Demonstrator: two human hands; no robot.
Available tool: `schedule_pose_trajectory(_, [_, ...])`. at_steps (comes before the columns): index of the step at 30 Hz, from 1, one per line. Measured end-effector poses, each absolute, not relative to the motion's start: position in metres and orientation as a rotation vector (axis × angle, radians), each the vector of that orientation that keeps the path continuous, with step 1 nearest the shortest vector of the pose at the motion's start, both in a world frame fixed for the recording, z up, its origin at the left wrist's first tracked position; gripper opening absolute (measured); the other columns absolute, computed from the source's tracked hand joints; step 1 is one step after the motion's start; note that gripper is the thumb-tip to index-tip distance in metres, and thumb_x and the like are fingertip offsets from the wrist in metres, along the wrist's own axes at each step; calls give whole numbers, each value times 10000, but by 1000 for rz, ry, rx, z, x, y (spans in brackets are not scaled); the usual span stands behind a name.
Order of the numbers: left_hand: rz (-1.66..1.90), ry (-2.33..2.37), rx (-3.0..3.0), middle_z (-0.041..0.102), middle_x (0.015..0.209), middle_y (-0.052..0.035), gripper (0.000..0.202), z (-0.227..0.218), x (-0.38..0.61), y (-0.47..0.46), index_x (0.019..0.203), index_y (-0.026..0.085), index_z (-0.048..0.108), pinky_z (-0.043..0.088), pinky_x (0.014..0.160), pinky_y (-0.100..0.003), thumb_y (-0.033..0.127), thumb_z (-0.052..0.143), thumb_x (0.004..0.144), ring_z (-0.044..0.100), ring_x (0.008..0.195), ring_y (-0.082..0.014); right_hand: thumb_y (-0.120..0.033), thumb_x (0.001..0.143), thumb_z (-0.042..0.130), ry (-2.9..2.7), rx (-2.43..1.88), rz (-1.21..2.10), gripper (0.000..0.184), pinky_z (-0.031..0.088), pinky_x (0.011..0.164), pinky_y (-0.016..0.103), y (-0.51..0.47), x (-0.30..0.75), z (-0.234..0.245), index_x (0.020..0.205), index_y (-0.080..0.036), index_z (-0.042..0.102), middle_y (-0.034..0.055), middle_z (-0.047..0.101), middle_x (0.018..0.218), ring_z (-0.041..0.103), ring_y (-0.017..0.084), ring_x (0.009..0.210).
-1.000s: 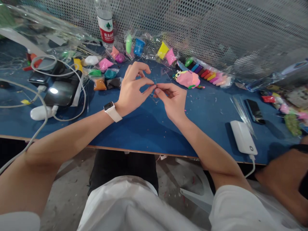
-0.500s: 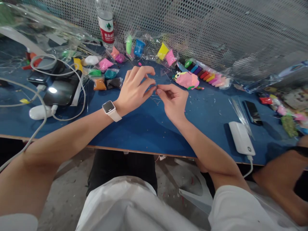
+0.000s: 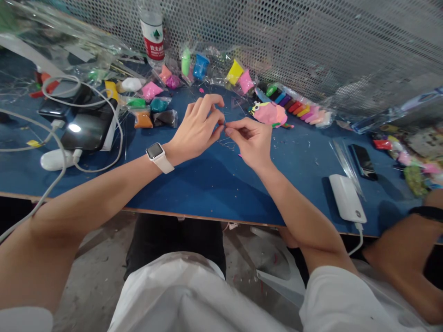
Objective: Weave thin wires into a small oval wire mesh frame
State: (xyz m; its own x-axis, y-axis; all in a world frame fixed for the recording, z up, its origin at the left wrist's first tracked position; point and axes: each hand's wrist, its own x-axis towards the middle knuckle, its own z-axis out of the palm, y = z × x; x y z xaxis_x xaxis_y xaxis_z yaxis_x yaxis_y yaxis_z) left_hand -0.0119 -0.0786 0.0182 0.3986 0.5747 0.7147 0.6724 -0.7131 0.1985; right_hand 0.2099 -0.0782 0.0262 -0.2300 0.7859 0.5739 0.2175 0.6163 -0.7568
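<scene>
My left hand (image 3: 197, 131), with a white watch on the wrist, and my right hand (image 3: 251, 140) meet fingertip to fingertip above the blue table (image 3: 207, 180). Both pinch a tiny thing between them, too small to name; thin clear film seems to lie around it. A pink clay figure (image 3: 270, 114) lies just beyond my right hand. Small bags of coloured clay (image 3: 152, 106) lie beyond my left hand.
A water bottle (image 3: 152, 37) stands at the back by a mesh wall. Phones and white cables (image 3: 79, 129) lie at the left. A white power bank (image 3: 346, 198) and a black phone (image 3: 363, 159) lie at the right. Another person's arm (image 3: 404, 258) shows at the lower right.
Both hands stayed pinched together and drifted slightly to the right; my left fingers curled in closer to the pinch.
</scene>
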Motion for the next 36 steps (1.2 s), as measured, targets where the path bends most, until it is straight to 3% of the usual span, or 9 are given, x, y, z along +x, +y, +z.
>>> schedule_pose_trajectory(5, [-1146,-1237,-2522,600,1561,-192,131,17,-8,-82,1218,227,633,530,1095,-546,285,532,1157,670,1316,-363,-523,1000,899,-1756,-801,660,243,714,839,404,-75,211,23,1010,-281,918,18,873,945,837,226,866])
schedule_pose_trajectory(11, [-1279,-1290,-2609,592,1552,-177,225,9,-6,-79,1242,236,630,501,1223,-608,437,535,1203,644,1420,-384,-468,1014,882,-1788,-807,628,199,709,852,403,-75,211,26,1016,-272,920,30,868,970,828,226,896])
schedule_pose_trajectory(17, [-1456,-1278,-2718,610,1462,-165,208,-5,-3,-71,1223,247,630,545,1220,-567,427,527,1209,662,1397,-330,-492,1010,885,-1849,-846,601,220,706,867,411,-72,215,27,1034,-277,928,42,871,1006,813,229,920])
schedule_pose_trajectory(23, [-1604,-1296,-2733,650,1366,-165,95,-8,1,-72,1131,230,637,598,1164,-505,314,609,1167,678,1271,-274,-522,1002,893,-1897,-809,658,213,707,886,421,-66,222,28,1035,-315,932,28,869,1007,808,225,916])
schedule_pose_trajectory(29, [-1719,-1366,-2783,664,1264,-128,144,-6,5,-74,1074,227,622,631,1062,-423,298,552,1178,665,1217,-237,-565,997,885,-1874,-851,653,264,709,833,408,-66,221,28,1048,-309,926,25,860,974,802,215,853])
schedule_pose_trajectory(33, [-1779,-1436,-2769,665,1245,-117,146,-4,6,-75,1086,228,632,652,978,-408,317,557,1174,677,1163,-230,-575,1009,871,-1812,-887,606,287,725,863,431,-72,215,25,1052,-293,911,38,853,977,806,220,839])
schedule_pose_trajectory(36, [-1799,-1401,-2730,667,1276,-118,92,0,4,-76,1094,231,659,652,1009,-414,300,617,1140,683,1201,-234,-558,1021,862,-1781,-888,573,274,730,909,456,-77,211,25,1058,-289,904,42,848,981,810,225,854])
